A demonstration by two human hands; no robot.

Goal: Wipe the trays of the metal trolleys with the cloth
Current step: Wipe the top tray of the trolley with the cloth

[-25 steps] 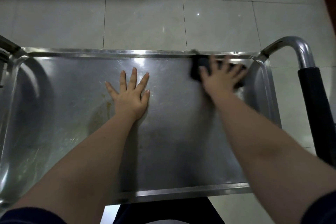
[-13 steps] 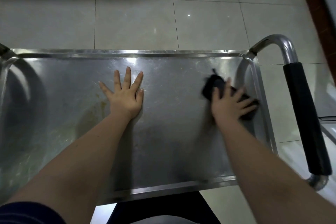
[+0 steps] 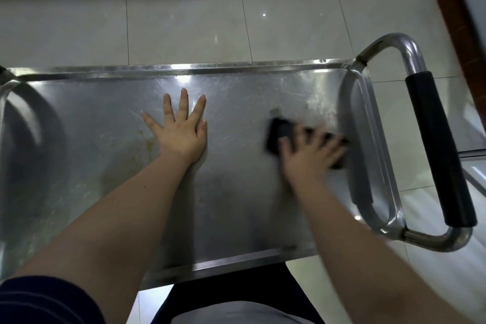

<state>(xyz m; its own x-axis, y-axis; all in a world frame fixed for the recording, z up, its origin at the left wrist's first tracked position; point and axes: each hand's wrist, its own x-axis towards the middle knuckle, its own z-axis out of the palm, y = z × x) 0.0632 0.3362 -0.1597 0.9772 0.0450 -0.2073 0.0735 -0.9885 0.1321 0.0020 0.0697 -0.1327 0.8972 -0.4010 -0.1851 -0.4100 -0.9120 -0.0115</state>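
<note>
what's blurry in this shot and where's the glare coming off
In the head view, the right hand and the dark cloth under it are smeared by motion blur, while the left hand is sharp. Also in the head view, a bright glare patch sits on the tray near its far rim, just beyond the left hand, and small light spots reflect off the floor tiles.

Single head-worn wide-angle view, looking forward and steeply down from above the near long edge of the trolley's tray (image 3: 244, 102), which spans the frame from left to right close below the lens. Both forearms enter from the bottom corners, placing the left hand (image 3: 181, 131) near centre and the right hand (image 3: 310, 155) right of centre. The tiled floor (image 3: 184, 26) fills the top band and the trolley handle (image 3: 434, 144) the right margin, where straight edges bow.
</note>
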